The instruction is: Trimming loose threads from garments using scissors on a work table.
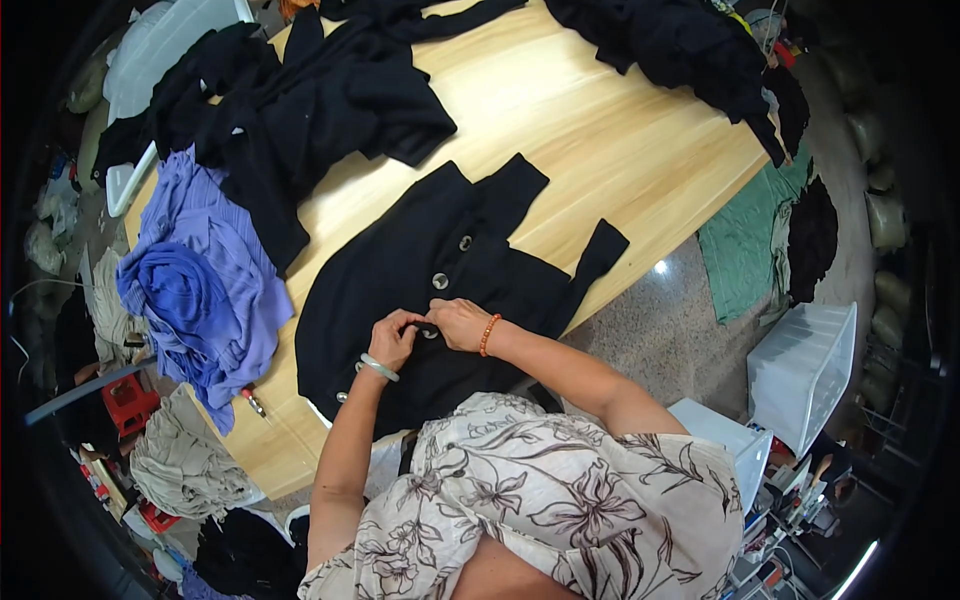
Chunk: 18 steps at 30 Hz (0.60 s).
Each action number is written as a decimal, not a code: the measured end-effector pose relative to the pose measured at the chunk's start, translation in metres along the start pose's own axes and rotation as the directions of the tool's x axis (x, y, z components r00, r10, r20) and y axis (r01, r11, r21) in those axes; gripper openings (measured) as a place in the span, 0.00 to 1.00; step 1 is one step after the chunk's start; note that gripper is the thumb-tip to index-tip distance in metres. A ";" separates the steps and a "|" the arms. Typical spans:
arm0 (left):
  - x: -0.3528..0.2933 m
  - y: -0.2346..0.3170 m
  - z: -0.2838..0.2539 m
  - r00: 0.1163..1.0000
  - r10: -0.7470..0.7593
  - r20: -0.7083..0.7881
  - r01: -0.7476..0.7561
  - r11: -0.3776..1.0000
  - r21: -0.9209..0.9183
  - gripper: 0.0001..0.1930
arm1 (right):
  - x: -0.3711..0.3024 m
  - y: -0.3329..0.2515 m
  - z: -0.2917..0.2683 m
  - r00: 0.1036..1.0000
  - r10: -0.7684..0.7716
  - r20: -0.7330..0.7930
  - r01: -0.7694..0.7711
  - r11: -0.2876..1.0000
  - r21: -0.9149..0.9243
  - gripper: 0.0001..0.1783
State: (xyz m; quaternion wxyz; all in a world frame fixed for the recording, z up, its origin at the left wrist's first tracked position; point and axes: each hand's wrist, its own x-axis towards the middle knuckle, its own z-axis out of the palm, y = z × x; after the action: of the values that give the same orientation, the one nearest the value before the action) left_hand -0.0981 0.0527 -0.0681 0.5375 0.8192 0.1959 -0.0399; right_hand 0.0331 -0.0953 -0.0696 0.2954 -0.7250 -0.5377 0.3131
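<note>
A black cardigan [400, 265] lies spread on the table in front of me, its sleeves pointing away and to the right. Large, shiny round buttons [440, 281] run in a line down its front. My left hand [393, 340], with a pale bangle at the wrist, pinches the cardigan's front edge. Close beside it, my right hand [462, 325], wearing an orange bead bracelet, is closed on the same edge. Between the two hands, one button is partly covered by fingers and cloth. The fingertips of the right hand are partly hidden.
Purple knitwear [215, 285] is heaped on the left of the wooden table [345, 215]. Black garments [330, 110] lie behind it, with another black pile [670, 55] at the far right. A small red-handled tool [253, 401] lies near the left edge. White crates [800, 375] stand right.
</note>
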 end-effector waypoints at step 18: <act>0.011 0.030 0.015 0.918 0.370 -0.140 -0.267 0.841 0.471 0.12 | -0.044 0.014 -0.031 0.986 0.105 -0.129 -0.132 0.967 -0.217 0.06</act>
State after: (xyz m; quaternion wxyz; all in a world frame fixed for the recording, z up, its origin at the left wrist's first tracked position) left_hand -0.0745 0.0319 -0.0517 0.3103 0.9399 0.1015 0.1005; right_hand 0.0549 -0.1442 -0.0546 0.2231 -0.8016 -0.5072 0.2247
